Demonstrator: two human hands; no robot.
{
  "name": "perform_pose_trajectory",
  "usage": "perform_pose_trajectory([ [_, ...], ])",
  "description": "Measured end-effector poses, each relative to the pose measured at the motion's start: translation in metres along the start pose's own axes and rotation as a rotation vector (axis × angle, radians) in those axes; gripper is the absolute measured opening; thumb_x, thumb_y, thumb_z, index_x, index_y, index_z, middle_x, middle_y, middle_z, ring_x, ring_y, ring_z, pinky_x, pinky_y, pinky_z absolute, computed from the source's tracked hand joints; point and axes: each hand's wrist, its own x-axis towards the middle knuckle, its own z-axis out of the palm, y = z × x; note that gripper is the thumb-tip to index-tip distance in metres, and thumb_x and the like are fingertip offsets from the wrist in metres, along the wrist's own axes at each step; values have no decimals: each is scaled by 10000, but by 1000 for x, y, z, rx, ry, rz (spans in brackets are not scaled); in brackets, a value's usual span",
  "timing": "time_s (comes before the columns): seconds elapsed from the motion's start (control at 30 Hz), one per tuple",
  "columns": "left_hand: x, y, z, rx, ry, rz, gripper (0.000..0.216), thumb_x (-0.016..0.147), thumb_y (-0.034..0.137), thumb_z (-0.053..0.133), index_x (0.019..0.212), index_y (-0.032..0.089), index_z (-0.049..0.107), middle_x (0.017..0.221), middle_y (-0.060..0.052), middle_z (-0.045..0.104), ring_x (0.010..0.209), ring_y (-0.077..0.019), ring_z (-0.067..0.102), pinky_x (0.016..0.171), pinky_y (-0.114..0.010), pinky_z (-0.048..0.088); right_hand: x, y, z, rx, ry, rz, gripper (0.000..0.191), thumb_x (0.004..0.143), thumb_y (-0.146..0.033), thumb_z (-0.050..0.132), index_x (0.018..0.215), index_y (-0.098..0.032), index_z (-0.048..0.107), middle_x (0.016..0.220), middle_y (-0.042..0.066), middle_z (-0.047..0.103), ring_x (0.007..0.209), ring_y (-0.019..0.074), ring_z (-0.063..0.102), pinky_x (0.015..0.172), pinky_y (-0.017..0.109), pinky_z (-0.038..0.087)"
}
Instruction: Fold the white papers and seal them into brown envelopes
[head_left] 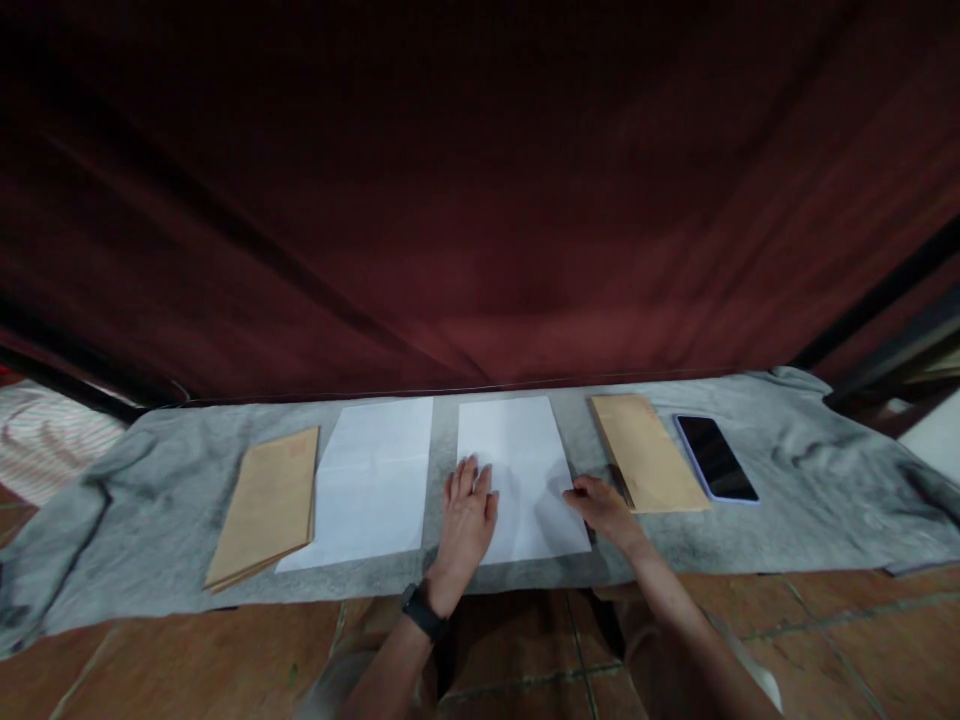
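Observation:
A white sheet of paper (517, 430) lies in front of me on the grey cloth. My left hand (469, 512), with a dark watch on its wrist, rests flat on the sheet's left edge, fingers stretched out. At the right edge, the fingers of my right hand (602, 505) are closed in a pinch on the paper; the fingertips are partly hidden. To the left lies more white paper (375, 480), apart from the sheet under my hands.
A stack of brown envelopes (266, 500) lies at the left, touching the white paper. Another brown envelope stack (649, 455) is just right of my right hand, beside a phone (718, 458) with a dark screen. A dark red curtain (480, 250) hangs behind the cloth-covered surface (810, 480).

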Motion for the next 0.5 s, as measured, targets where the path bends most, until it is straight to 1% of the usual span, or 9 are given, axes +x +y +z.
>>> perform_pose_trajectory([
  [0.13,12,16,4,3,-51,97,439,992,256,480,1418,166,531,1555,-170,459,1454,-327,409,1152,-565,394,-7,2,4,-182,27,1,113,874,-228,589,770,-237,632,737,20,700,748,200,668,633,270,357],
  [0.23,14,20,6,-16,-82,198,483,1005,315,482,1473,194,469,1596,-146,410,1483,-310,366,1167,-567,374,-14,3,4,-275,50,2,96,922,-253,559,876,-231,641,783,42,719,760,218,691,663,286,403],
  [0.3,13,20,7,-23,-95,246,481,1011,333,471,1480,222,459,1598,-126,412,1487,-300,362,1175,-581,358,-17,1,3,-287,107,-20,123,946,-279,540,940,-216,646,825,70,728,780,237,698,698,310,445],
  [0.33,12,20,6,-28,-97,264,476,1015,333,461,1479,229,458,1593,-120,421,1486,-293,366,1179,-585,351,-16,-1,2,-273,145,-56,147,956,-287,525,963,-210,651,861,86,732,815,246,700,731,324,468],
  [0.4,13,21,7,-44,-85,289,485,1022,321,430,1494,210,437,1584,-127,434,1486,-280,368,1195,-576,333,-12,-10,4,-187,206,-189,214,977,-293,478,1027,-208,668,975,107,738,936,255,698,832,351,507],
  [0.43,15,22,7,-54,-75,298,499,1025,309,410,1509,185,415,1580,-137,438,1488,-272,365,1205,-563,325,-8,-16,8,-123,220,-268,262,991,-298,443,1077,-210,675,1050,110,735,1013,253,689,895,364,516],
  [0.5,19,24,10,-65,-58,304,533,1023,282,381,1535,135,365,1574,-159,440,1492,-266,358,1218,-543,314,1,-31,21,16,195,-404,371,1023,-337,377,1251,-221,646,1225,98,706,1162,235,652,1016,390,508],
])
